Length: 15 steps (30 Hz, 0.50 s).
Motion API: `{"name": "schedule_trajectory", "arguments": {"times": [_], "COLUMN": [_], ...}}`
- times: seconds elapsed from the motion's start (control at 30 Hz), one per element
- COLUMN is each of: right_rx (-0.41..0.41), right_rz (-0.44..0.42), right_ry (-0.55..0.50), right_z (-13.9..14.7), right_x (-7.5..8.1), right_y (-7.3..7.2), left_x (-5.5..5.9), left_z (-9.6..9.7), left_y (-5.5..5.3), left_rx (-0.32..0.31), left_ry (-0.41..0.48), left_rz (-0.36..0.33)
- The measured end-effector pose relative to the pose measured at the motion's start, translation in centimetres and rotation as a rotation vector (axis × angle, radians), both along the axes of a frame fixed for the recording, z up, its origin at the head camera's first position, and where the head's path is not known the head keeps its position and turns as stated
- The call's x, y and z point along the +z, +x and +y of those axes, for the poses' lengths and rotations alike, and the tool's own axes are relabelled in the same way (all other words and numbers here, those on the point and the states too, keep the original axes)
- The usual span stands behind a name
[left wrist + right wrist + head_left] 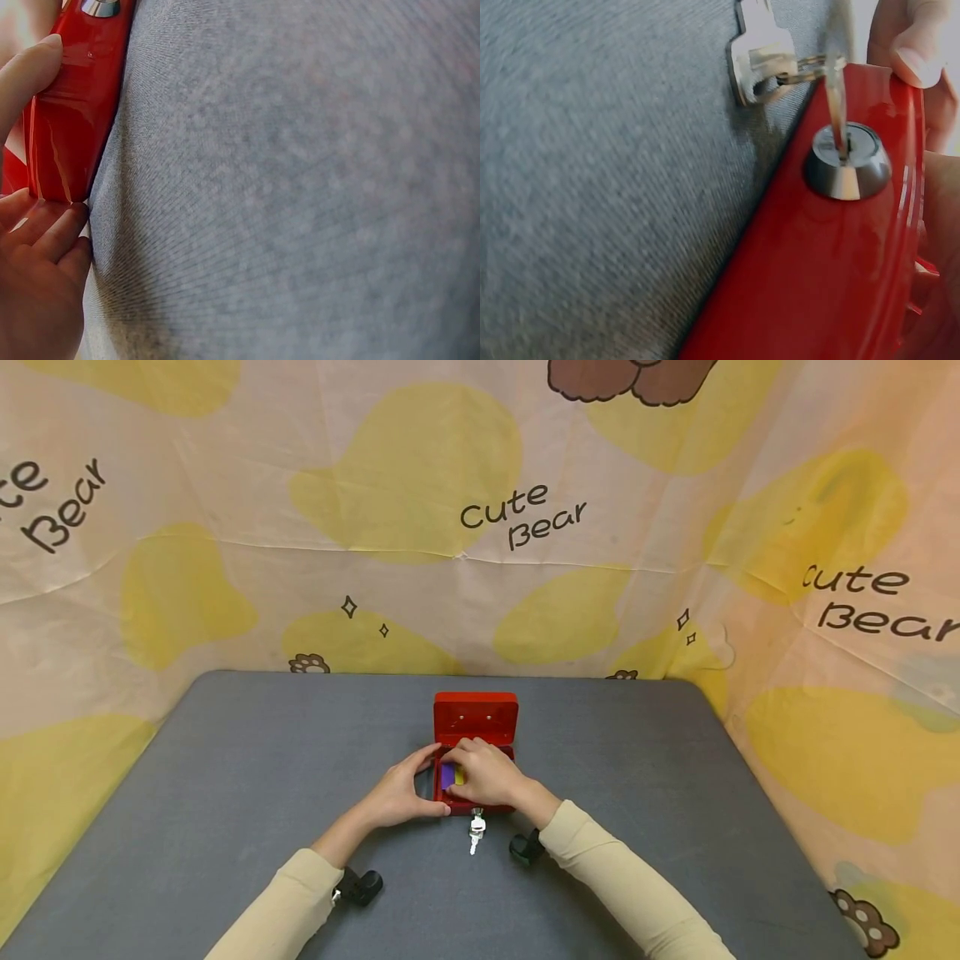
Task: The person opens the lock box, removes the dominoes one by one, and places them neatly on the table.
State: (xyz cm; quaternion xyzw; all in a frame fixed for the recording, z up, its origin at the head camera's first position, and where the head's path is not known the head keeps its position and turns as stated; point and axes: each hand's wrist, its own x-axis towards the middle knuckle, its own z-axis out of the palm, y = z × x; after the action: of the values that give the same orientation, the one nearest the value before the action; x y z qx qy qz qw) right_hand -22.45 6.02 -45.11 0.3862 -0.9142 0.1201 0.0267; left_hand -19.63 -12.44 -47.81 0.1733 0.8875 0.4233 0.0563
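Gripping red box (802, 270) at its 9 o'clock side: left hand (396, 793), thumb and fingers wide apart | right hand (486, 774) inside, thumb and finger pinching purple piece (447, 777)

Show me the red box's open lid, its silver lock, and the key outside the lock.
Open lid (476, 725), head view: on its inner face.
Silver lock (838, 180), right wrist view: on its metal collar.
Key outside the lock (762, 55), right wrist view: on its broad head.

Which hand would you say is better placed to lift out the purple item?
Probably the right hand: it reaches into the red box at the purple item; the left hand holds the box's side.
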Motion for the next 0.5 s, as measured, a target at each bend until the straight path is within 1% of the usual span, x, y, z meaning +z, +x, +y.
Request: {"name": "schedule_trajectory", "arguments": {"times": [0.2, 0.37, 0.5], "right_rx": [-0.012, -0.001, 0.015], "right_rz": [-0.005, 0.013, 0.028], "right_ry": [-0.006, -0.024, -0.03], "right_z": [0.6, 1.2, 1.7], "right_x": [0.4, 1.0, 1.5], "right_y": [0.0, 0.0, 0.1], "left_x": [0.0, 0.1, 0.2], "left_z": [0.0, 0.0, 0.1], "left_y": [0.1, 0.1, 0.1], "left_rx": [0.006, 0.01, -0.002], "left_ry": [-0.007, -0.01, 0.0], "left_rz": [0.001, -0.002, 0.007]}}
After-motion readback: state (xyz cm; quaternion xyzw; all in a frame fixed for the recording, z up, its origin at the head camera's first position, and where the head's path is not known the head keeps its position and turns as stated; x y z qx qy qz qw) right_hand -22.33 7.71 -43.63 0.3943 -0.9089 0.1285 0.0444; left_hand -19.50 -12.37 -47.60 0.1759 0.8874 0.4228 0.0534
